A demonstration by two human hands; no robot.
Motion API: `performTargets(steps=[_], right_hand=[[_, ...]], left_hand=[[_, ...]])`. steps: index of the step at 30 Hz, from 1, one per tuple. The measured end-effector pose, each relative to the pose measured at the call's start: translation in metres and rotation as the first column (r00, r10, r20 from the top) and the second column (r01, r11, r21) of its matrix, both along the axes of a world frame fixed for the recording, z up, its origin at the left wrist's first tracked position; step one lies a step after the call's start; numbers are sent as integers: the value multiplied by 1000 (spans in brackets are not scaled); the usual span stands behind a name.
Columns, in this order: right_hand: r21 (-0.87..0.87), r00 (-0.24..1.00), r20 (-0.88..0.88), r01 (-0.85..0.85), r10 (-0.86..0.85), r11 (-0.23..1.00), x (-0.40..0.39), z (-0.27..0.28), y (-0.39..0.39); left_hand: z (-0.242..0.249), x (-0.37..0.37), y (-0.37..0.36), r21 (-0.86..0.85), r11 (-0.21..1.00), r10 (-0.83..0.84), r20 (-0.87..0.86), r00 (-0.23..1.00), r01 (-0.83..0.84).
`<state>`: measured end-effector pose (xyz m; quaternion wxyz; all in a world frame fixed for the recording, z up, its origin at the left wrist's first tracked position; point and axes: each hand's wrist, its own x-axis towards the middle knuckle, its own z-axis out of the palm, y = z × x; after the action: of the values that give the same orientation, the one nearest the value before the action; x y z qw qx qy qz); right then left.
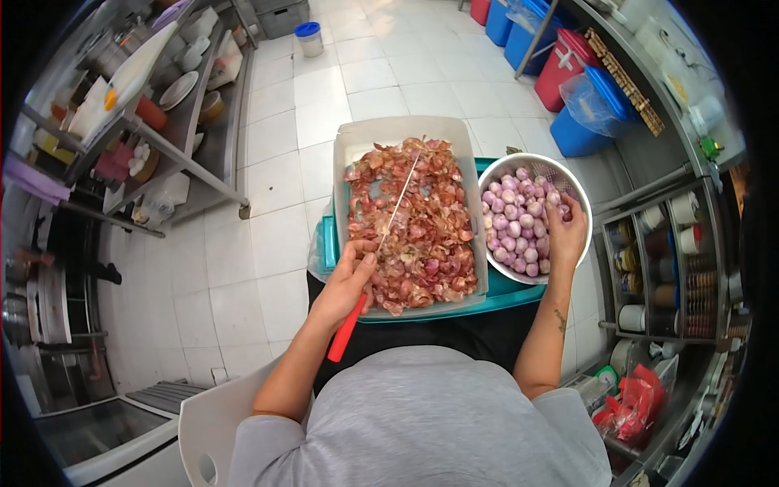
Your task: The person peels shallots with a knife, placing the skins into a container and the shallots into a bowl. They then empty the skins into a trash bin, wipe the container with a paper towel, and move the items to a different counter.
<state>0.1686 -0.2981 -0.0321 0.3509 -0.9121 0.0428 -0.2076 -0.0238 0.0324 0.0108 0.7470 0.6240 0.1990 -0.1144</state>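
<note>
My left hand (347,282) is closed around a knife (347,329) with a red handle. Its thin blade slants up and away over a pale plastic tub (406,128). Loose reddish-brown shallot skins (430,235) fill most of that tub. To the right, a round white colander (586,231) holds many peeled purple-pink shallots (516,223). My right hand (570,231) reaches inside the colander at its right side, fingers curled and fingertips at a shallot (553,197). Part of its grip is hidden by the hand itself.
Under both containers is a teal support (515,300), close against my lap. Metal shelving (182,154) with dishes stands at left. Blue bins (580,134) and a red bin (560,73) line the right side. A lidded bucket (309,40) sits on the tiled floor ahead.
</note>
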Motion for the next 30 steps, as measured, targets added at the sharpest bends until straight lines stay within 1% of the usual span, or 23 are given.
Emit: performTargets(steps=[2,3,4,5,6,7,8,9,10,11,13,14,17,20,21,23,24,25,28,29,30], right_hand=[[40,999,-11,-39,39,998,-12,17,19],[188,984,-42,-161,171,969,-16,23,36],[311,950,-80,-263,301,913,-20,25,56],[433,899,-99,-348,427,832,-24,25,75],[402,810,-115,-492,576,772,-27,20,92],[386,727,-244,-535,642,752,-29,27,115],[252,695,-118,-670,709,699,-29,23,136],[97,633,-2,-771,774,630,-26,15,157],[124,598,-31,-793,801,597,-24,11,177],[151,561,-59,-813,826,563,-21,6,195],[72,513,-139,-848,847,526,-10,-22,227],[33,490,-180,-863,853,504,-6,-36,237],[-107,523,-178,-853,834,512,-5,-68,251],[-99,525,-241,-850,816,518,-6,-51,244],[-63,515,-269,-853,814,518,-5,-42,241],[294,478,-223,-798,849,526,-10,-10,229],[461,467,-195,-733,863,501,-13,-2,224],[410,501,-157,-751,851,517,-13,-7,217],[684,488,-8,-634,873,361,-22,-5,201],[681,498,-41,-621,866,389,-27,-2,195],[677,508,-74,-607,858,417,-33,4,188]], left_hand=[[2,-1,1,-55,998,11,-25,1000,-12],[1,-1,3,-85,996,5,-33,999,-7],[0,-1,3,-116,993,-5,-41,999,0],[-2,-2,4,-130,991,12,-59,998,-20],[-4,-3,4,-144,989,28,-77,997,-39],[-5,-4,5,-157,986,45,-94,995,-59],[-2,-4,4,-154,985,73,-54,996,-80],[2,-4,1,-152,983,102,-14,995,-103],[5,-4,0,-151,980,132,27,991,-126],[5,-5,1,-158,977,152,27,988,-146],[4,-7,2,-174,967,191,26,981,-184],[4,-8,3,-164,972,173,32,984,-166],[7,-11,4,-131,982,142,34,989,-137],[1,-12,5,-135,981,148,52,988,-139],[0,-12,5,-129,981,152,49,987,-144],[1,-8,5,-120,981,157,49,986,-150],[0,-6,4,-96,985,147,71,987,-140],[0,-4,4,-72,989,138,92,986,-132],[2,6,0,10,995,100,132,986,-102],[4,9,-2,39,995,84,140,987,-91],[10,12,-2,110,993,37,113,993,-50]])
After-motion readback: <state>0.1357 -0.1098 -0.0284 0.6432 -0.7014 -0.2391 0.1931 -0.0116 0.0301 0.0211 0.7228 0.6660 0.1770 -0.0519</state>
